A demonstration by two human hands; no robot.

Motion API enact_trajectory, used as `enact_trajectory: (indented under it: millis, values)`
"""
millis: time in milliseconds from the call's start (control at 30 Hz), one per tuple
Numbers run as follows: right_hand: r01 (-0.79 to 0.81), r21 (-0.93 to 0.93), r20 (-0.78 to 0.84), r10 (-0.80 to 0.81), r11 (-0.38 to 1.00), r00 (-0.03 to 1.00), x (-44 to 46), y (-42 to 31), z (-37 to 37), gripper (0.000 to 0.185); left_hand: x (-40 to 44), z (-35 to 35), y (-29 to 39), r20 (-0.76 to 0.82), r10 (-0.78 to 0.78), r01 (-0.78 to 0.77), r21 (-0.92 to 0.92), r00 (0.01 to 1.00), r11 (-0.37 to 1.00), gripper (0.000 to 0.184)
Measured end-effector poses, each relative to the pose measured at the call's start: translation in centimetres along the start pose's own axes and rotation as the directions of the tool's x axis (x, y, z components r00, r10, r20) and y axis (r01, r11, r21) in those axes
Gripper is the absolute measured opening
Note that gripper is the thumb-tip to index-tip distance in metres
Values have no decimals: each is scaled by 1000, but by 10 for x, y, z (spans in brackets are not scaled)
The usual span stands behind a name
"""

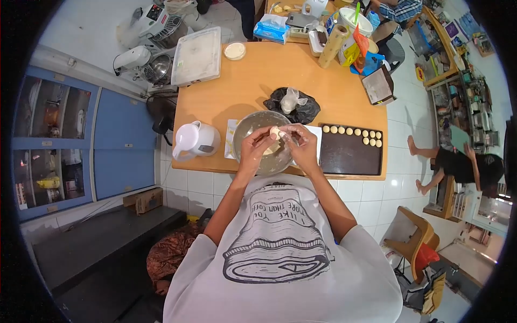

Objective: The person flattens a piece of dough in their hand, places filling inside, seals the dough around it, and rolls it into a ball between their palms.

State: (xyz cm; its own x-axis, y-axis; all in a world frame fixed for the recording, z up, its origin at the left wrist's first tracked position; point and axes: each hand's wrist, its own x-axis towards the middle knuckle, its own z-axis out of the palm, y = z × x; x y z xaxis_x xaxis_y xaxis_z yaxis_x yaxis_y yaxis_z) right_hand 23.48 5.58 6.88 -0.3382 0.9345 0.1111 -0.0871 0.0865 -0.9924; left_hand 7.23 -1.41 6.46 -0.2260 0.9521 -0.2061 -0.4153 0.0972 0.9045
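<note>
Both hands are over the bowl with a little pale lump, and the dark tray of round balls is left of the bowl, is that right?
Not quite: the dark tray of round balls is right of the bowl, as the head view shows. The left hand and right hand are over the bowl with a little pale lump.

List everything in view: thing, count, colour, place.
dough piece: one, cream, between fingertips
mixing bowl: one, grey, below hands
dough balls: eleven, pale yellow, on tray
baking tray: one, dark brown, table's right
electric kettle: one, white, left of bowl
plastic bag: one, black, beyond bowl
lidded box: one, whitish, table's far left
mixers: two, white, upper left
packets and tubs: several, mixed colours, top
table: one, brown, centre
other people: at least three, mixed clothing, around
T-shirt: one, white, bottom centre
left hand: one, bare, holding dough
right hand: one, bare, at dough
</note>
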Motion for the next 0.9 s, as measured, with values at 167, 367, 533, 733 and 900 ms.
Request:
enact_trajectory:
  millis: [167,367,533,733,900]
  values:
    - [13,67,38,-15,998,999,0,-4,3,29,-1,2,13,-23,12,-12,-29,1000,1000,38]
    - [13,41,60,-16,999,998,-1,-1,8,32,-5,-2,11,-27,0,-3,-102,1000,995,36]
    - [-35,15,72,34,999,997,-7,-6,15,31,-13,-8,10,-43,-20,14,-117,999,993,35]
    - [29,-17,44,-28,999,999,-4,-17,23,29,-10,-12,16,-33,2,-6,-114,999,994,35]
    - [97,-154,54,-89,983,995,-2,-14,21,28,-8,-18,18,-9,-4,3,-79,1000,997,36]
